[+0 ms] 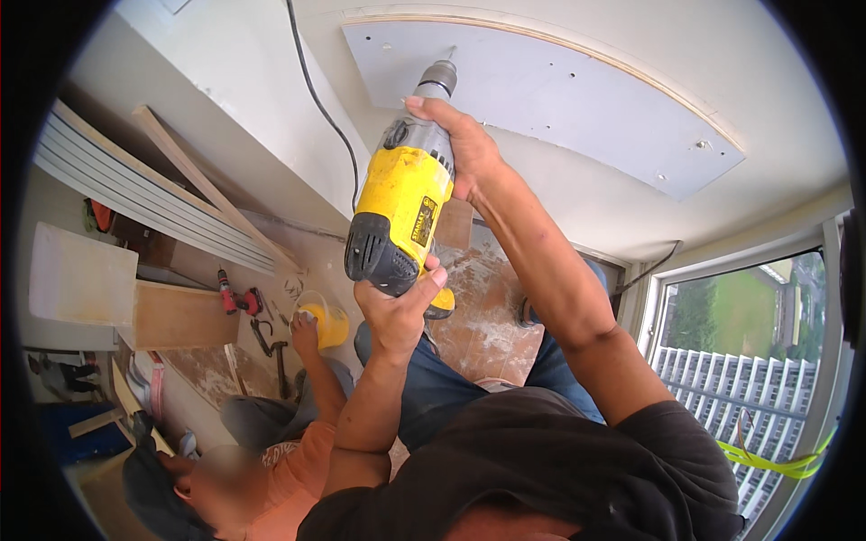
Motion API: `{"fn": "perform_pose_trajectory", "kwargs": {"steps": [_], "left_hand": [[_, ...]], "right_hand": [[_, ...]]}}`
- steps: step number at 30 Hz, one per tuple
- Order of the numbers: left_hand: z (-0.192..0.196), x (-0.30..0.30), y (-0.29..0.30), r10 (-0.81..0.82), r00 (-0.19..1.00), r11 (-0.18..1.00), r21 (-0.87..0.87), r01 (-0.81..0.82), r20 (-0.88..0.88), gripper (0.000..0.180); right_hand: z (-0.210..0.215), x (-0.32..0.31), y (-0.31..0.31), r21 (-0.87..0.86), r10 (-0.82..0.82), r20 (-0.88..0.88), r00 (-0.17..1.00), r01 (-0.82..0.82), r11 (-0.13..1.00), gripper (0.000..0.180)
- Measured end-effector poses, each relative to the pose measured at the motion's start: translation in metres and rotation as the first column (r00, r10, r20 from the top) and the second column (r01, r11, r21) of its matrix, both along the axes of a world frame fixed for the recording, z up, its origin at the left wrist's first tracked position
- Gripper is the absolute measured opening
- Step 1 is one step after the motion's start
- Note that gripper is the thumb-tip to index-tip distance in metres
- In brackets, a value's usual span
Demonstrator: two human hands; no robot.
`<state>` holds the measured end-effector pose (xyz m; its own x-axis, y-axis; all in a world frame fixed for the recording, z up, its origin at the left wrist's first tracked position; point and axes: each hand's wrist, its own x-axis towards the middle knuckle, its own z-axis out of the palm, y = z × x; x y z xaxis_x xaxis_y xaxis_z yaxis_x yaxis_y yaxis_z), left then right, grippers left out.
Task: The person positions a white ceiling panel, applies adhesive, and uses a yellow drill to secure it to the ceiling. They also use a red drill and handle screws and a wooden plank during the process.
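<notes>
Two hands on one yellow hammer drill (401,203), and it's aimed straight up at a grey plywood panel (559,95) fixed against the ceiling. Only the head view to go on. The left hand (397,311) is clenched around the grip at the dark back end of the drill, fingers wrapped tight. The right hand (465,149) grasps the grey front housing just behind the chuck, thumb along the side. The bit (450,54) touches or is just into the panel near its left edge, hard to tell which from this angle. A black cable (316,99) runs across the ceiling to the left of the panel.

Below, another person in an orange shirt (289,478) crouches on the dusty floor (492,316), one hand at a yellow cup (327,323), with a small red drill (236,299) and hand tools lying nearby.

What I'd worry about: dust and chips would drop right onto the face and onto the person underneath. If the bit binds, the drill could twist hard against the wrists, and overhead like this that's awkward to resist. A wandering bit might also nick that cable.
</notes>
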<state>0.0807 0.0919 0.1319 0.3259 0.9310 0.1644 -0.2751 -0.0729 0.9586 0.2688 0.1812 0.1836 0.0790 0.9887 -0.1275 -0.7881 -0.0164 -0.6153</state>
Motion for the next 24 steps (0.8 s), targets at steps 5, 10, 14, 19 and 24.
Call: {"fn": "perform_pose_trajectory", "kwargs": {"steps": [5,10,14,19,24], "left_hand": [[-0.011,-0.025,-0.015,0.018,0.997,0.993,-0.116,-0.01,0.069,0.038],[-0.05,-0.055,-0.049,0.04,0.994,0.981,-0.193,-0.02,0.099,0.043],[-0.082,-0.059,-0.056,0.023,0.996,0.958,-0.286,0.003,0.087,0.042],[-0.095,-0.044,-0.043,0.01,0.999,0.949,-0.316,0.005,0.044,0.03],[-0.103,-0.029,-0.033,0.011,0.999,0.948,-0.319,0.005,0.048,0.028]], "right_hand": [[-0.013,-0.024,-0.012,-0.056,0.031,0.084,0.996,-0.027,0.998,0.043],[-0.058,-0.054,-0.036,-0.096,0.088,0.241,0.966,-0.066,0.993,0.053],[-0.094,-0.059,-0.038,-0.211,0.114,0.202,0.973,-0.071,0.975,0.055],[-0.121,-0.04,-0.031,-0.249,0.116,0.177,0.977,-0.07,0.966,0.057],[-0.131,-0.024,-0.023,-0.251,0.127,0.212,0.969,-0.072,0.965,0.058]]}}
